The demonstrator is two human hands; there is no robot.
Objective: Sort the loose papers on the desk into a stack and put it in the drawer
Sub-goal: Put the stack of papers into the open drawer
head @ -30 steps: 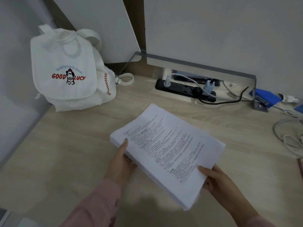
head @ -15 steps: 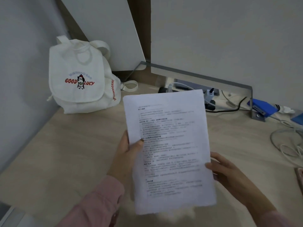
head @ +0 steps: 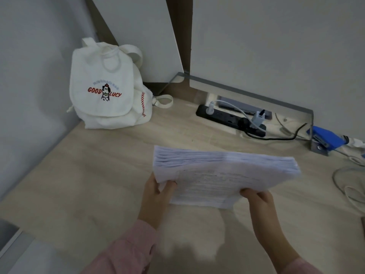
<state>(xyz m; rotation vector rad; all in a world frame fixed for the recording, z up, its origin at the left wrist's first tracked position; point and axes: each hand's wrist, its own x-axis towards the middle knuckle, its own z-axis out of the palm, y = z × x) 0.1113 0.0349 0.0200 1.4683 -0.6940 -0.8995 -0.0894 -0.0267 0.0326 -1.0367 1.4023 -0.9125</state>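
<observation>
Above the middle of the pale wooden desk [head: 88, 184], a thick stack of papers [head: 223, 175] was held between both hands. It was tipped so that its fanned upper edge and its printed face were turned toward the camera. Whether its lower edge touched the desk could not be told. Its lower left corner was pinched by the left hand [head: 156, 196], thumb laid on the printed face and the other fingers hidden behind the sheets. Its lower right corner was gripped likewise by the right hand [head: 258, 202]. A white backpack [head: 106, 86] was propped in the far left corner. A black power strip [head: 229, 119] lay along the back edge, and a blue stapler [head: 327, 139] was seen at the far right.
</observation>
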